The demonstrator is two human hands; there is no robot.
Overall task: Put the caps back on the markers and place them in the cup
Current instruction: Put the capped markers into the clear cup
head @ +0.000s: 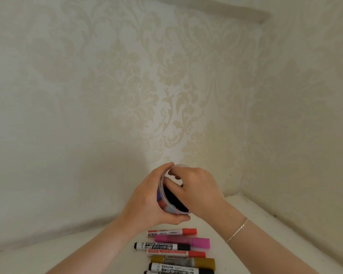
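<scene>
My left hand (147,200) grips a clear plastic cup (165,209), held off the table and tipped with its mouth toward me. Red and blue marker ends show inside it. My right hand (200,190) reaches into the cup's mouth with curled fingers, over a black object (176,200); whether the fingers hold it is hidden. On the white table below lie several capped markers in a row: a red one (172,232), a pink one (182,241), a black whiteboard marker (160,246), another red one (176,253), a gold one (183,262) and one more black one (180,270).
The white table (255,224) sits in a corner of walls with pale patterned wallpaper (166,95), which close it off at the back and on the right. A thin bracelet (237,231) circles my right wrist.
</scene>
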